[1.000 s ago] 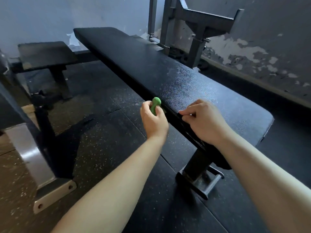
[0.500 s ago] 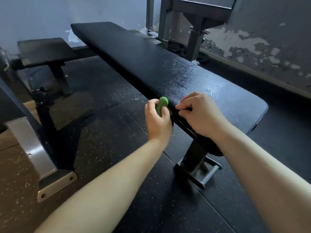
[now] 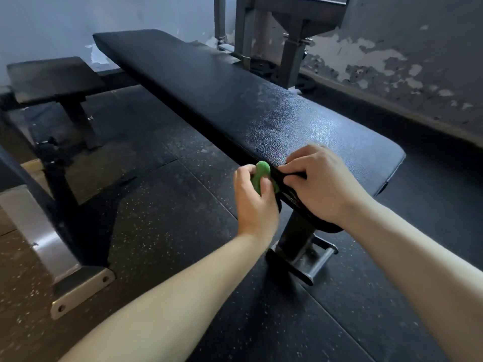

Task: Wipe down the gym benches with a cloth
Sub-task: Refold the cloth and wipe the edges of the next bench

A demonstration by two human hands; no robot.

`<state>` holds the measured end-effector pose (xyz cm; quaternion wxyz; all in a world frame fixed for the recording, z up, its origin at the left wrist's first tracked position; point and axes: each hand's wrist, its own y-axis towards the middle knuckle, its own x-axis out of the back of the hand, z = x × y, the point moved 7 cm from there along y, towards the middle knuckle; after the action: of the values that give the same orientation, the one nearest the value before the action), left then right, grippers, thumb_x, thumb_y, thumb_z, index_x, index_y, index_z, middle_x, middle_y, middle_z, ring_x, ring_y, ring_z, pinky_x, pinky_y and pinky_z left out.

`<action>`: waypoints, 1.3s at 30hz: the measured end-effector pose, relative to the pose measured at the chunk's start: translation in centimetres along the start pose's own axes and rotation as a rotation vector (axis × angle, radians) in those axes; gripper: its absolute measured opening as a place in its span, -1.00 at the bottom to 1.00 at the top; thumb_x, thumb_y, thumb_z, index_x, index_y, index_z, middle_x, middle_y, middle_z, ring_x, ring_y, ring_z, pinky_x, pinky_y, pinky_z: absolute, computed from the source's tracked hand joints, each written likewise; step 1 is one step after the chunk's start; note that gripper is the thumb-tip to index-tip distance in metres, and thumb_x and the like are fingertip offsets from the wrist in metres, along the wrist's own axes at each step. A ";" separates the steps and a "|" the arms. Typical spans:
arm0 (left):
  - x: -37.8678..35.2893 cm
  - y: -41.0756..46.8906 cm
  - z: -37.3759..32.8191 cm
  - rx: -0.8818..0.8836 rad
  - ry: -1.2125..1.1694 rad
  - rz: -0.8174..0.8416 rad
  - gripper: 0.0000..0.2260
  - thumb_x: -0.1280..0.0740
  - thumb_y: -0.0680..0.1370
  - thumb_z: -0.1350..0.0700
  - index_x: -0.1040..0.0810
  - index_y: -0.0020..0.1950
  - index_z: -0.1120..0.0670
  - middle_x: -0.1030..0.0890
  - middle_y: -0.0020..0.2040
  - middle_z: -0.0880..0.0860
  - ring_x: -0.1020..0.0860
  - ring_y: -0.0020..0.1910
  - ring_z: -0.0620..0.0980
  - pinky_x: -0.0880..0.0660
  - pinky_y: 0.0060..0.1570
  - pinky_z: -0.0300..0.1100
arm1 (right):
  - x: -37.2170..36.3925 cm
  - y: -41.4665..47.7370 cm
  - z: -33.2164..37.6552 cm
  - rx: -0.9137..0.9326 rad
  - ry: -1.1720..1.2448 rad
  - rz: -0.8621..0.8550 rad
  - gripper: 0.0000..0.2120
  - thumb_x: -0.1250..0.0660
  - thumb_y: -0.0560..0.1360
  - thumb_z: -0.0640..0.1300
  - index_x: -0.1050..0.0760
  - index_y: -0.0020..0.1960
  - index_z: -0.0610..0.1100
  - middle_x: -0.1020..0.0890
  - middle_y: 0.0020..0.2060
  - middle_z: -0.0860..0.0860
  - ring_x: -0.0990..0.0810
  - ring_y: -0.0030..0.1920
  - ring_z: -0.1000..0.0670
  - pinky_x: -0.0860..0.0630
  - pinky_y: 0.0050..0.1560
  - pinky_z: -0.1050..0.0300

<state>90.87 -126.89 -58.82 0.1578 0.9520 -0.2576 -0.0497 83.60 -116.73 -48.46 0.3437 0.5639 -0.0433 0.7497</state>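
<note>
A long black padded bench (image 3: 235,100) runs from the far left to the near right, its top shiny in patches. My left hand (image 3: 254,202) grips a bunched green cloth (image 3: 261,176) and holds it against the near side edge of the pad, close to the near end. Right beside it, my right hand (image 3: 321,184) lies on the same edge with its fingers curled over the rim of the pad. The thumb of that hand is hidden.
A second, shorter black bench (image 3: 52,77) stands at the back left. A grey steel rack (image 3: 290,35) rises behind the long bench by the peeling wall. The bench's steel foot (image 3: 308,259) sits below my hands. A metal base plate (image 3: 78,291) lies on the speckled rubber floor at left.
Both hands have slid together along the pad's near side edge toward its near end, the cloth staying pressed to the edge. My view has shifted slightly.
</note>
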 end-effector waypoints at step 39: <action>1.4 1.9 -0.2 -0.147 0.153 -0.020 -0.86 -0.18 0.57 0.19 -0.39 0.11 0.06 -0.48 0.11 0.14 -0.48 0.07 0.05 -0.48 0.17 0.01 | 2.5 -8.9 -3.8 0.043 0.063 -0.320 -0.84 -0.44 0.57 -0.09 -0.73 0.11 -0.04 -0.62 0.07 0.06 -0.43 0.13 0.01 -0.35 0.24 0.23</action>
<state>91.22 -129.11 -58.00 0.2458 0.9414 -0.2309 0.0027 85.16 -107.09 -50.47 0.4478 0.5471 0.0737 0.7033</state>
